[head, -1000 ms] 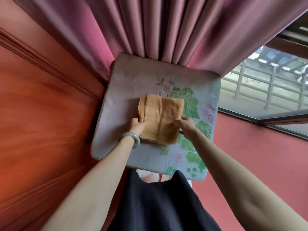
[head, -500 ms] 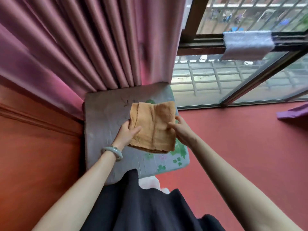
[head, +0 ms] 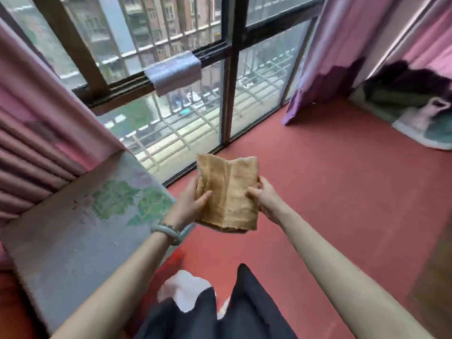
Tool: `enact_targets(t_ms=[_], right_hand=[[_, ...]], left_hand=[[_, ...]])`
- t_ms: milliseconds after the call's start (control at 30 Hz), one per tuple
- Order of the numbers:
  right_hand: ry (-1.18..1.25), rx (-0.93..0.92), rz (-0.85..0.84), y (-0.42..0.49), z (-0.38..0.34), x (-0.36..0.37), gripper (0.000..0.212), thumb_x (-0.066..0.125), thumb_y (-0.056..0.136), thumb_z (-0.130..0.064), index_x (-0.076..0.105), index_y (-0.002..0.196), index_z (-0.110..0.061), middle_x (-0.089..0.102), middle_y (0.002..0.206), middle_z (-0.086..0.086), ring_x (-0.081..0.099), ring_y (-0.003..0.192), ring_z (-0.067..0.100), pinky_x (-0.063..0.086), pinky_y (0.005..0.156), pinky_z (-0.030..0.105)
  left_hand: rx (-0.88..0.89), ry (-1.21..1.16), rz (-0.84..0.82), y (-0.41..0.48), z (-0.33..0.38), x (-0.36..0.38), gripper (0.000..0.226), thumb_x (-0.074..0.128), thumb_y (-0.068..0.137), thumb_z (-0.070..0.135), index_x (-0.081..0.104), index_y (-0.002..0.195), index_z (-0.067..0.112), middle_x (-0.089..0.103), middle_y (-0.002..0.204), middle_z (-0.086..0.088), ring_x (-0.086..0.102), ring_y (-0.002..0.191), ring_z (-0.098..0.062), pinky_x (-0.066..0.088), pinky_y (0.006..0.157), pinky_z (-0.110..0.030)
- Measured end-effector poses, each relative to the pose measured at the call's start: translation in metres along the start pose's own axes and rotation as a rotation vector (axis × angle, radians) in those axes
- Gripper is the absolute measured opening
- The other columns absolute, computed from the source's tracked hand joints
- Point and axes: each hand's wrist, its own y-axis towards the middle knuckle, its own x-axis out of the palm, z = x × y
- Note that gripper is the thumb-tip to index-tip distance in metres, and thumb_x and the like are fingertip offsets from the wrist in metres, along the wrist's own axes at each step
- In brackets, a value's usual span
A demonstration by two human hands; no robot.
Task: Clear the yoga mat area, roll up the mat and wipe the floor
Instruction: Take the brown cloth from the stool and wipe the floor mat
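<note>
We hold the cloth (head: 228,195) up in front of us with both hands, above the red floor (head: 342,192) and just right of the cushion (head: 80,228). Our left hand (head: 188,206) grips the cloth's left edge, thumb across its face; our right hand (head: 265,199) pinches the right edge, fingers curled behind. The cloth is folded into a rough rectangle, its long axis running away from us toward the window (head: 186,133), its far end tipped up and its near end hanging toward our legs.

The coming move, as we judge it, is wiping, and it turns on 1 relation: the floor lies below the cloth and spreads to our right and ahead. The right hand is nearer that bare stretch; the left is hemmed by the cushion and the curtain (head: 36,123) behind it.

Edges to mind: the window frame ahead, a second curtain (head: 325,69) at the far right, and a heap of dark things (head: 415,104) in that corner. No yoga mat shows in view, so we cannot tell where it lies.
</note>
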Motion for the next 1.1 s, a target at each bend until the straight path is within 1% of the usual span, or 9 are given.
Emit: enact_targets(t_ms=[133,233,433,567,700,800,900,1033,1100], right_hand=[[0.111,0.042,0.144,-0.07,0.023,-0.101,0.039,0.05,0.088,-0.006,0.046,0.127,-0.014,0.059,0.097,-0.002,0.057,0.081,0.01,0.045,0.064,0.026],[0.234,0.036,0.228,-0.124,0.036,-0.169,0.038,0.056,0.088,-0.012,0.046,0.123,-0.02,0.062,0.101,-0.003,0.06,0.085,0.011,0.047,0.066,0.027],[0.432,-0.037,0.44,-0.199,0.06,-0.263,0.056,0.062,0.065,-0.034,0.05,0.118,-0.022,0.066,0.106,0.003,0.062,0.093,0.017,0.049,0.077,0.032],[0.499,-0.046,0.524,-0.219,0.075,-0.309,0.051,0.063,0.069,-0.042,0.053,0.117,-0.028,0.069,0.109,-0.001,0.064,0.101,0.017,0.051,0.085,0.037],[0.541,-0.081,0.562,-0.219,0.073,-0.349,0.035,0.058,0.083,-0.039,0.058,0.117,-0.027,0.072,0.1,-0.002,0.069,0.089,0.011,0.052,0.066,0.027],[0.564,-0.098,0.626,-0.209,0.069,-0.381,0.05,0.066,0.074,-0.041,0.059,0.12,-0.023,0.07,0.108,0.005,0.067,0.1,0.019,0.053,0.081,0.032],[0.557,-0.071,0.743,-0.196,0.065,-0.417,0.04,0.071,0.079,-0.034,0.063,0.115,-0.022,0.071,0.106,0.002,0.065,0.104,0.02,0.05,0.091,0.032],[0.585,-0.039,0.976,-0.187,0.058,-0.469,0.026,0.068,0.083,-0.024,0.062,0.108,-0.02,0.068,0.098,-0.004,0.062,0.083,0.005,0.046,0.068,0.019],[0.592,-0.031,1.034,-0.188,0.06,-0.492,0.016,0.067,0.085,-0.023,0.06,0.098,-0.022,0.066,0.09,-0.005,0.058,0.074,0.002,0.044,0.06,0.014]], left_hand=[[0.148,0.115,-0.136,-0.018,0.073,0.084,0.018,0.059,0.09,0.018,0.045,0.1,0.014,0.057,0.089,-0.002,0.057,0.09,-0.029,0.026,0.066,-0.031],[0.253,0.137,-0.238,-0.035,0.132,0.145,0.02,0.054,0.087,0.027,0.046,0.1,0.014,0.059,0.084,0.001,0.055,0.082,-0.028,0.032,0.065,-0.032],[0.468,0.156,-0.353,-0.066,0.226,0.246,0.019,0.052,0.091,0.03,0.037,0.083,0.02,0.049,0.067,0.01,0.043,0.06,-0.021,0.03,0.056,-0.033],[0.646,0.172,-0.46,-0.072,0.263,0.306,0.022,0.056,0.089,0.025,0.05,0.108,0.017,0.062,0.092,-0.001,0.057,0.08,-0.026,0.044,0.067,-0.036],[0.8,0.233,-0.591,-0.069,0.294,0.364,0.042,0.052,0.082,0.021,0.049,0.124,0.014,0.058,0.109,-0.008,0.056,0.094,-0.029,0.047,0.076,-0.04],[0.847,0.278,-0.642,-0.061,0.314,0.4,0.056,0.034,0.074,0.037,0.049,0.123,0.013,0.056,0.116,-0.006,0.055,0.095,-0.032,0.048,0.078,-0.044],[0.895,0.295,-0.772,-0.039,0.331,0.432,0.06,0.038,0.074,0.044,0.047,0.125,0.014,0.053,0.124,-0.002,0.052,0.101,-0.03,0.043,0.088,-0.039],[1.02,0.232,-0.959,-0.012,0.37,0.459,0.053,0.054,0.09,0.034,0.042,0.138,0.015,0.039,0.147,-0.001,0.037,0.121,-0.022,0.024,0.101,-0.021],[1.027,0.159,-1.014,-0.001,0.386,0.471,0.046,0.053,0.092,0.029,0.047,0.136,0.016,0.043,0.144,0.003,0.039,0.119,-0.014,0.026,0.102,-0.019]])
